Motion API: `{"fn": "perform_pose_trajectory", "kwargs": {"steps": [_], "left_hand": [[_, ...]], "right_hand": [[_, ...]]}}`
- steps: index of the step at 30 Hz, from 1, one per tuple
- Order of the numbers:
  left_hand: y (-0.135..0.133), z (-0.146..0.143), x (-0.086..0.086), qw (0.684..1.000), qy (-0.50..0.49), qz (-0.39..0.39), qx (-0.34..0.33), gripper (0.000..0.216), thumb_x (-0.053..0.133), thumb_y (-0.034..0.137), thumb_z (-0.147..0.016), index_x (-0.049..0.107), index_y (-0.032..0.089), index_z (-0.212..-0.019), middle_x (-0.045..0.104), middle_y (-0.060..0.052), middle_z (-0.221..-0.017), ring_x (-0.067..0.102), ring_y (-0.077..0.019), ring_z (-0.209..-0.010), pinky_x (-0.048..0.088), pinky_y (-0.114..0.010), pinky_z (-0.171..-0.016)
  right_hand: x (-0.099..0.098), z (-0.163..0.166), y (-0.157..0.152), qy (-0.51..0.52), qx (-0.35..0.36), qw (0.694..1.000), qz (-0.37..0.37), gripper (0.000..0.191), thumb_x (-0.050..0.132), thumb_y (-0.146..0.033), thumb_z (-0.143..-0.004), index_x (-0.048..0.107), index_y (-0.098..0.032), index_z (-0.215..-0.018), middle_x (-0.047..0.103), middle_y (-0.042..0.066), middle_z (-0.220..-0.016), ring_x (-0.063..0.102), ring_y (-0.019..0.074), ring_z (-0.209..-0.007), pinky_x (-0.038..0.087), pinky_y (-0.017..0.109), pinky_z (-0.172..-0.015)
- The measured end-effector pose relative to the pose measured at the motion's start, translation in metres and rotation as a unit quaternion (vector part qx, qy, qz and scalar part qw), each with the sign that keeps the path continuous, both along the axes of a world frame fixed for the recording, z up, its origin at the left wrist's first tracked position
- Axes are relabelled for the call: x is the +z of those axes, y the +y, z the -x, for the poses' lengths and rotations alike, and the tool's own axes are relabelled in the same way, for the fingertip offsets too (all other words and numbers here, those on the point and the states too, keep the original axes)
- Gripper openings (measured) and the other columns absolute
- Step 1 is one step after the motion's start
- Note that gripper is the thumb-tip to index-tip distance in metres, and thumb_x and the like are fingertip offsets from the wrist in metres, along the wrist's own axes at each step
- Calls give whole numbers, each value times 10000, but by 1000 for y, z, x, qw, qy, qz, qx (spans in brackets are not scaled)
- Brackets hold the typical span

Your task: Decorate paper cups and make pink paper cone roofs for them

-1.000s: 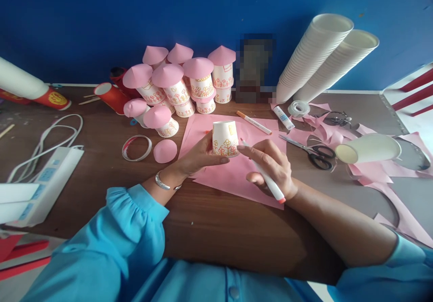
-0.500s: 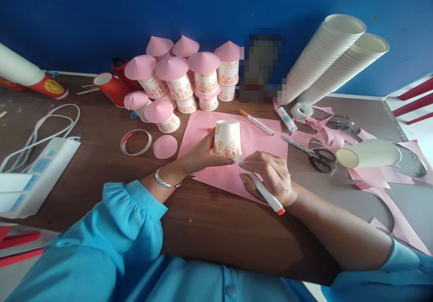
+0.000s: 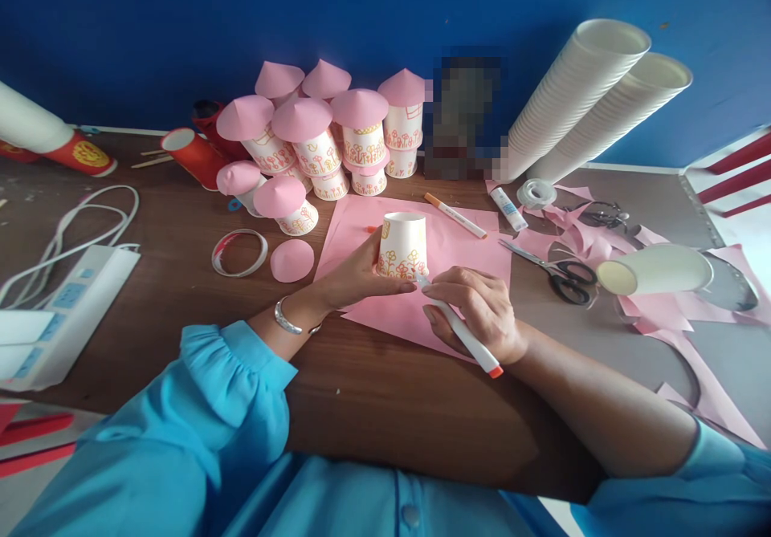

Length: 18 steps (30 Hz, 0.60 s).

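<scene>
Cup (image 3: 402, 245) stands upside down on the pink sheet (image 3: 463, 242), gripped by the left hand (image 3: 356, 274). Just right of the cup, the right hand (image 3: 479, 308) clasps a marker (image 3: 461, 330), tip at the cup's base. Scissors (image 3: 557, 272) lie further right.

We've got a small white paper cup (image 3: 402, 246) with orange and yellow flower doodles standing upside down on the pink paper sheet (image 3: 463, 252). Right at its lower rim sits the tip of a white marker with an orange end cap (image 3: 461, 330), tilted back toward us.
</scene>
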<state>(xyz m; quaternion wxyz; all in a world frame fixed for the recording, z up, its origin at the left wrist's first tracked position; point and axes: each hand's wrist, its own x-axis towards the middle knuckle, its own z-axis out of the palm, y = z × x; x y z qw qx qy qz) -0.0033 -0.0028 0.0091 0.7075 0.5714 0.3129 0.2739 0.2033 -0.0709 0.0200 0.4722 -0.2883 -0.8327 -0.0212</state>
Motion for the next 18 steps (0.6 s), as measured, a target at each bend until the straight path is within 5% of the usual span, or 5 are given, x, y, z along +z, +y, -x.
{"fn": "perform_pose_trajectory", "kwargs": {"steps": [18], "left_hand": [[0,0,3,1000,18,-19,0,815,933,399,-681,486,222,-1339,622,-69,-1143,610,-269,-1087,538,-402,-902]], "right_hand": [[-1,0,0,-2,-3,1000,8,196,613,-149,-940,575,-200,-1126,680,28,-788,654,176,-625,536,291,-548]]}}
